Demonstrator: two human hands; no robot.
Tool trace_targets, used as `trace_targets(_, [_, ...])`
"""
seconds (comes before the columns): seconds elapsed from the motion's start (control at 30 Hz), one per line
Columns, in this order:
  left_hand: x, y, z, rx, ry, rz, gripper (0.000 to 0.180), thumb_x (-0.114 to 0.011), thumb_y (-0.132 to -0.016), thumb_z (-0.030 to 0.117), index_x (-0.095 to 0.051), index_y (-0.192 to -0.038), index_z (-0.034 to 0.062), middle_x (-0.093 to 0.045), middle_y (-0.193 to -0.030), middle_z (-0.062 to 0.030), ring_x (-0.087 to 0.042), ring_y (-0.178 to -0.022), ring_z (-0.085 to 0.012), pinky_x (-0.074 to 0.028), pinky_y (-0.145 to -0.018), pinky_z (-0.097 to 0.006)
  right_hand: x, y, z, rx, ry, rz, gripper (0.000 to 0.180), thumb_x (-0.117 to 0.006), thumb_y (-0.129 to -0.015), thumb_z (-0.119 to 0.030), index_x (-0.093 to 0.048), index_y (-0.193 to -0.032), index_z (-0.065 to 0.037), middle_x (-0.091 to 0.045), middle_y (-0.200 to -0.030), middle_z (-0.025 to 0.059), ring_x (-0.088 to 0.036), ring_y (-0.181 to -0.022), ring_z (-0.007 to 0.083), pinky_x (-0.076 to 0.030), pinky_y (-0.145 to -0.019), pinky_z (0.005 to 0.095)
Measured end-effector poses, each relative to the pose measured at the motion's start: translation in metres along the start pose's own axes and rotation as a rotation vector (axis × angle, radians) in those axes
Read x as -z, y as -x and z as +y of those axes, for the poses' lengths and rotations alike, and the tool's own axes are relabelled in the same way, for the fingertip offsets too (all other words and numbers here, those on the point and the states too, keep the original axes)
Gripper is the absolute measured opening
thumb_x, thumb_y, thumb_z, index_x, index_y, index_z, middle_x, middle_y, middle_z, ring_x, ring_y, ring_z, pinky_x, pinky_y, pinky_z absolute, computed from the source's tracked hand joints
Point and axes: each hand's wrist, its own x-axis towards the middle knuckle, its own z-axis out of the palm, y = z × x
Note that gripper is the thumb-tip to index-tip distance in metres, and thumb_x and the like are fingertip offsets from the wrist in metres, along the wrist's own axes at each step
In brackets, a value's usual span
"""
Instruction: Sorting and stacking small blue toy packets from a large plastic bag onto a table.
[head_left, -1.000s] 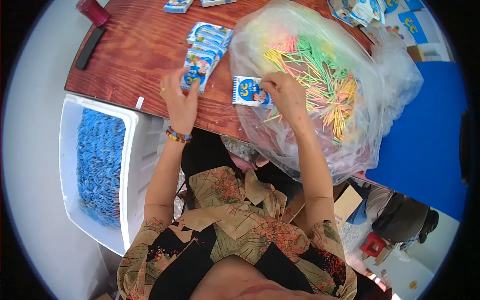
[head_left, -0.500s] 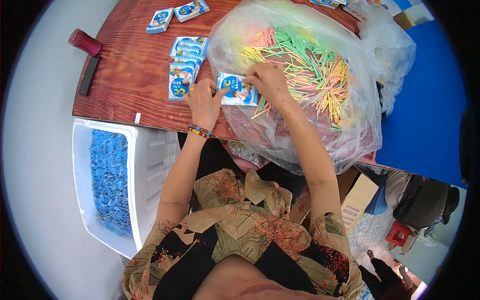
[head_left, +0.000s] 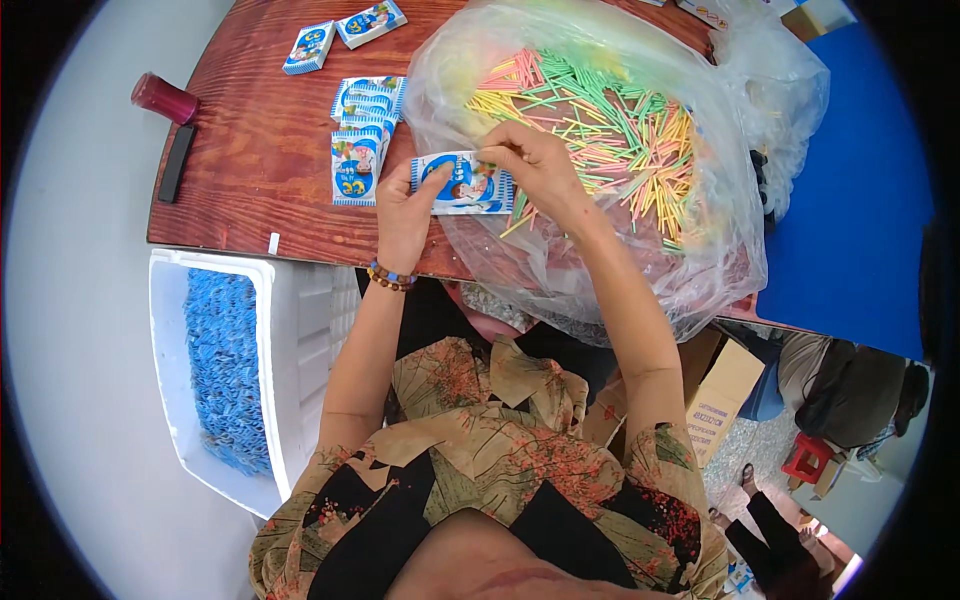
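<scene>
My left hand (head_left: 402, 222), a bead bracelet at its wrist, pinches the left end of a small white-and-blue packet (head_left: 466, 178), thumb on top. My right hand (head_left: 545, 172) has its fingers closed on the packet's upper right edge. A striped edge shows just below the packet, perhaps of a second one under it; I cannot tell. Beside my right hand, many thin pink, yellow and green sticks (head_left: 640, 150) lie spread in a wide-mouthed clear plastic bag (head_left: 440, 90). Left of my left hand, several like packets (head_left: 355, 165) lie overlapping in a row.
Two more packets (head_left: 308, 47) lie at the far left of the red-brown wooden table (head_left: 250, 150). A dark red cylinder (head_left: 165, 98) and a black bar (head_left: 176, 163) sit by its left edge. Below stands a white foam box (head_left: 265, 370) full of blue pieces. A blue surface (head_left: 850, 200) is at right.
My left hand has shifted from the packet's left side to a grip with the thumb across its top. The packet sits a little farther left and tilts slightly. My right hand stays at its upper edge.
</scene>
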Motion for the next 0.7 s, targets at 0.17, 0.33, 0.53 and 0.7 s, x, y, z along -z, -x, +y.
trace_targets(0.17, [-0.008, 0.010, -0.005, 0.125, 0.367, -0.012, 0.013, -0.065, -0.089, 0.008, -0.066, -0.099, -0.0006, -0.068, -0.089, -0.0030, -0.061, -0.076, -0.0045, -0.049, -0.070, -0.020, -0.012, 0.022, 0.012, -0.180, -0.587, 0.004, 0.011, -0.067, -0.084, -0.005, -0.067, -0.094, -0.001, -0.067, -0.081, -0.0007, -0.060, -0.074, 0.0052, -0.048, -0.065, 0.0216])
trace_targets(0.33, [-0.013, 0.024, -0.005, 0.120, 0.434, 0.032, 0.012, -0.064, -0.089, 0.006, -0.066, -0.099, -0.0008, -0.069, -0.092, -0.0032, -0.062, -0.077, -0.0054, -0.049, -0.067, -0.020, -0.021, 0.040, 0.005, -0.222, -0.679, 0.107, 0.017, -0.068, -0.084, -0.006, -0.067, -0.100, 0.000, -0.068, -0.085, 0.0001, -0.059, -0.074, 0.0042, -0.049, -0.067, 0.0215])
trace_targets(0.53, [-0.022, 0.031, -0.003, 0.065, 0.405, 0.023, 0.012, -0.064, -0.089, 0.007, -0.067, -0.098, -0.0012, -0.069, -0.091, -0.0028, -0.062, -0.076, -0.0053, -0.049, -0.067, -0.020, -0.027, 0.049, 0.007, -0.220, -0.753, 0.178, 0.018, -0.068, -0.084, -0.007, -0.068, -0.101, -0.001, -0.068, -0.087, 0.0002, -0.059, -0.076, 0.0035, -0.049, -0.068, 0.0212])
trace_targets(0.7, [-0.021, 0.035, -0.010, 0.113, 0.446, 0.014, 0.011, -0.061, -0.091, 0.005, -0.065, -0.099, -0.0009, -0.068, -0.096, -0.0056, -0.063, -0.082, -0.0088, -0.050, -0.072, -0.024, -0.030, 0.054, 0.008, -0.234, -0.823, 0.211, 0.017, -0.067, -0.086, -0.009, -0.068, -0.101, -0.001, -0.068, -0.086, -0.0002, -0.059, -0.076, 0.0037, -0.049, -0.068, 0.0214])
